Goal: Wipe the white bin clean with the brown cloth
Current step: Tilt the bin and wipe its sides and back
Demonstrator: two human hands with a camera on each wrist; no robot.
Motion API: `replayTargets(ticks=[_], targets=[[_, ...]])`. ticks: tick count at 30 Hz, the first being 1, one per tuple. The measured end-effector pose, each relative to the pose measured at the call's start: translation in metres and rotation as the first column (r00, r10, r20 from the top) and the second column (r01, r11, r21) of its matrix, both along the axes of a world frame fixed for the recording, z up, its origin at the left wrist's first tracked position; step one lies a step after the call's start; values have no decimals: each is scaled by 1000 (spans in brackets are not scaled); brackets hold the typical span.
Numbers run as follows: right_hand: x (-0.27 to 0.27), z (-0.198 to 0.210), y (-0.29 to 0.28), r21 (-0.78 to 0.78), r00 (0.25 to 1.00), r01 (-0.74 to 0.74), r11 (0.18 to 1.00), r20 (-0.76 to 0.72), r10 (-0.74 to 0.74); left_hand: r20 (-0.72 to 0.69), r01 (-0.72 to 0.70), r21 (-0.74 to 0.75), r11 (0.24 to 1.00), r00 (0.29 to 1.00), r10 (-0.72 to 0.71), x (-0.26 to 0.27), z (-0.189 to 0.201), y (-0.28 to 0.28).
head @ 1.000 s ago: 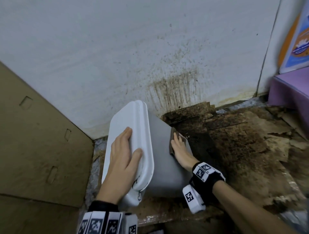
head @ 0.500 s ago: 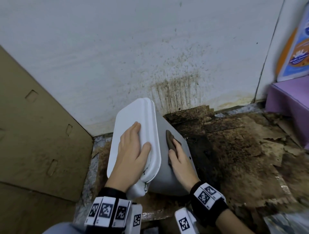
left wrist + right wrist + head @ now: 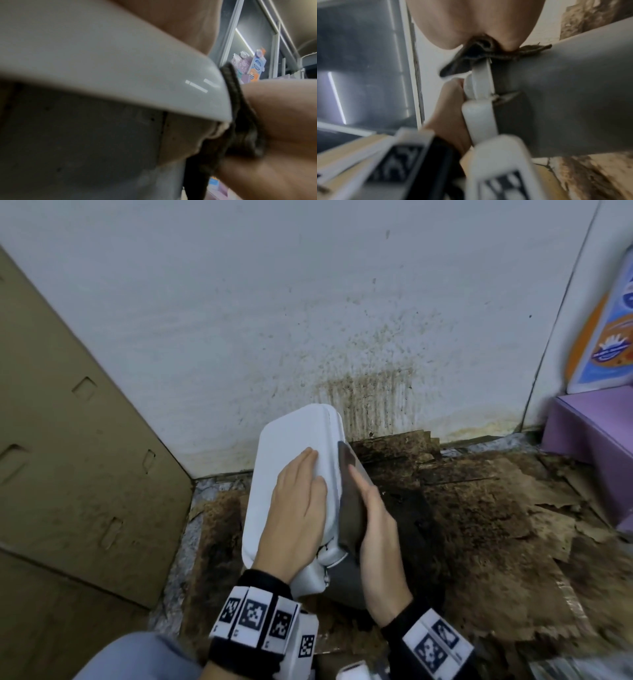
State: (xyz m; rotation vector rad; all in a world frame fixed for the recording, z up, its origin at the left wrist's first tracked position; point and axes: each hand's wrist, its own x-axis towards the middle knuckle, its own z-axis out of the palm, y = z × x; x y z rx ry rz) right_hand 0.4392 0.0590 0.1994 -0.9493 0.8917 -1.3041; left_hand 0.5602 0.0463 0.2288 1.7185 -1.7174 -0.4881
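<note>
The white bin [image 3: 284, 467] stands tilted by the wall, with its white lid up and a grey body [image 3: 346, 580] below. My left hand [image 3: 313, 470] lies flat on the lid, fingers straight and thumb at the lid's right edge. My right hand [image 3: 356, 477] presses the brown cloth [image 3: 347, 508] against the bin's right side, just under the lid rim, with fingers stretched along it. In the left wrist view, the cloth [image 3: 240, 135] is bunched between the lid edge [image 3: 120, 75] and that hand. In the right wrist view, the cloth [image 3: 471, 54] sits under the palm on the grey body [image 3: 573, 94].
A white wall [image 3: 308, 320] with brown splatter stains is right behind the bin. Flat cardboard [image 3: 68, 474] leans at the left. Soiled, torn cardboard [image 3: 479, 525] covers the floor to the right. A purple box [image 3: 589, 440] and a printed carton [image 3: 609, 330] stand at the far right.
My right hand has slid the cloth from the middle of the bin's side up to just under the lid rim and nearer to me. The left hand stays on the lid.
</note>
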Motion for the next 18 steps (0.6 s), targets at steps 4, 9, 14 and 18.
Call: replayTargets(ticks=[4, 9, 14, 18], targets=[[1, -7, 11, -126, 960, 57, 990, -267, -90, 67, 11, -14, 1000, 998, -10, -7, -1, -2], [-6, -6, -7, -128, 943, -7, 992, -332, -36, 156, 22, -18, 1000, 988, -19, -5, -1, -2], [-20, 2, -66, -62, 873, -210, 976, -461, 159, 187, 36, -15, 999, 982, -33, -3, 1, -2], [-21, 13, -118, -23, 776, -334, 942, -574, 261, 193, 49, -16, 999, 980, -45, -5, 4, -2]])
